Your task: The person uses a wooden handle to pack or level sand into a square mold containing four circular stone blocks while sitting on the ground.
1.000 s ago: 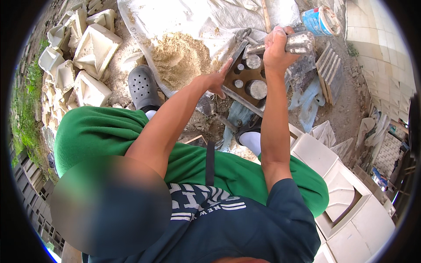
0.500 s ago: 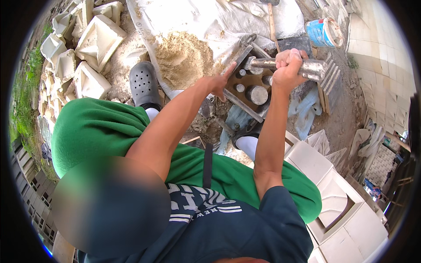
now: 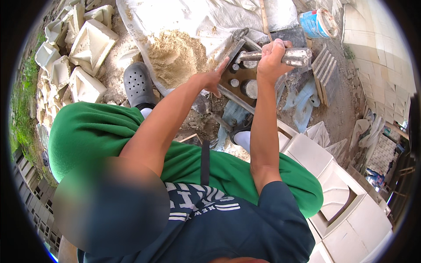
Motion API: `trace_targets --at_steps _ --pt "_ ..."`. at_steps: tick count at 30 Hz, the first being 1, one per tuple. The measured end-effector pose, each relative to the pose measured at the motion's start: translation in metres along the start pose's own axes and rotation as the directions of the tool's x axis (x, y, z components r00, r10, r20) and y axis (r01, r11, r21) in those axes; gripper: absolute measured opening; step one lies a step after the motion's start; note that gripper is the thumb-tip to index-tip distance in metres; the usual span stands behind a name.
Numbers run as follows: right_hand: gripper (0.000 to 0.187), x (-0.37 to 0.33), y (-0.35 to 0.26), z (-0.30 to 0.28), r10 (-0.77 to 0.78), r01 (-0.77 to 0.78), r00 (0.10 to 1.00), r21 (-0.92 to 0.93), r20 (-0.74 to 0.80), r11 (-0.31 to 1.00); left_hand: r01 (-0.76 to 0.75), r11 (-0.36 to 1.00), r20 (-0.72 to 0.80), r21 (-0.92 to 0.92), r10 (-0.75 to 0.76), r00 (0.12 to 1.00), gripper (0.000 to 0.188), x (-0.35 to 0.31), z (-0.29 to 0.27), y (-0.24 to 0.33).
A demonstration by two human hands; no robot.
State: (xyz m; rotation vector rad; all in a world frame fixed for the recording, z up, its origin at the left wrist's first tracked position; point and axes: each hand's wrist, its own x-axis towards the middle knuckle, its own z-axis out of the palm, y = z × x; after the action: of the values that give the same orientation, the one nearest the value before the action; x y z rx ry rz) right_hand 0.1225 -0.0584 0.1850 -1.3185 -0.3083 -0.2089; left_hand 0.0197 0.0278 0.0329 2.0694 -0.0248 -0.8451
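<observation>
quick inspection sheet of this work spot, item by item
surface: bare dirt ground, a pale tarp spread over part of it.
job's things: dark metal mould with round inserts; grey metal cylinder tool held above it.
clutter: sand heap on the tarp, stacked pale cast blocks, white moulded pieces, blue bucket, wooden slats.
grippers: left hand open, fingers resting on the mould's edge; right hand closed round the cylinder tool.
cables: nothing seen.
surroundings: outdoor yard, pale block wall, grass on the left side.
</observation>
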Motion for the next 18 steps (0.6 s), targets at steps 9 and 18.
trace_targets --at_steps 9,18 --pt "0.01 -0.004 -0.014 -0.002 0.093 -0.089 0.994 0.066 -0.053 0.994 0.018 1.0 0.01 0.002 -0.018 1.0 0.143 0.001 -0.001 -0.006" --pt "0.016 -0.007 -0.015 0.007 -0.02 0.02 0.999 -0.017 -0.035 1.0 -0.089 0.996 -0.06 -0.013 0.088 0.994 0.144 0.006 0.003 -0.017"
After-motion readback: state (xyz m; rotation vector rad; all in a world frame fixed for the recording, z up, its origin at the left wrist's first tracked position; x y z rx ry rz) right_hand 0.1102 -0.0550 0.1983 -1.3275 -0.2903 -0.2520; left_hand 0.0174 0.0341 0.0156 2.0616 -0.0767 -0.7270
